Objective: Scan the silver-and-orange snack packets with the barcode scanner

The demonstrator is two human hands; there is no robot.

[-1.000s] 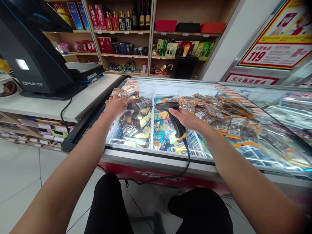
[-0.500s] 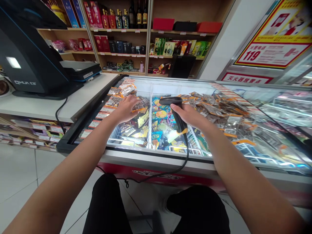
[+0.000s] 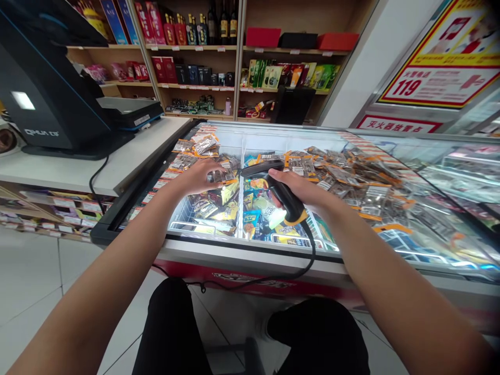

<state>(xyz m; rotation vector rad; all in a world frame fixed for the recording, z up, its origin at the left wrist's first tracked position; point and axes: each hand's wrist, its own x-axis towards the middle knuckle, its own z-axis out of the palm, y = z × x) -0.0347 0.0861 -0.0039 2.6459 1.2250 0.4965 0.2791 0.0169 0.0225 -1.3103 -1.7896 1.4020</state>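
My right hand [image 3: 299, 188] is wrapped around the grip of a black barcode scanner [image 3: 287, 195] with a yellow-orange base. Its head points left, and its black cable [image 3: 312, 245] loops down in front of the freezer. At the left, my left hand [image 3: 197, 177] has thumb and fingers closed on the left side of a small clear snack packet [image 3: 224, 174] with an orange edge. That packet is above other packets lying on the glass-topped chest freezer [image 3: 250, 249]. Through the glass, bags of yellow and blue packaged goods [image 3: 252, 224] show in wire baskets.
Many similar orange-edged packets [image 3: 351, 177] are heaped on the right of the freezer top. A black checkout terminal [image 3: 54, 104] stands on a white counter [image 3: 156, 135] at left. Shelves [image 3: 191, 48] with bottles and boxes stand behind. My knees are close to the freezer front.
The scanner has swung left and tilted, its head now nearer my left hand. My left hand has dropped slightly, its fingers closer around the packet. The cable has shifted right.
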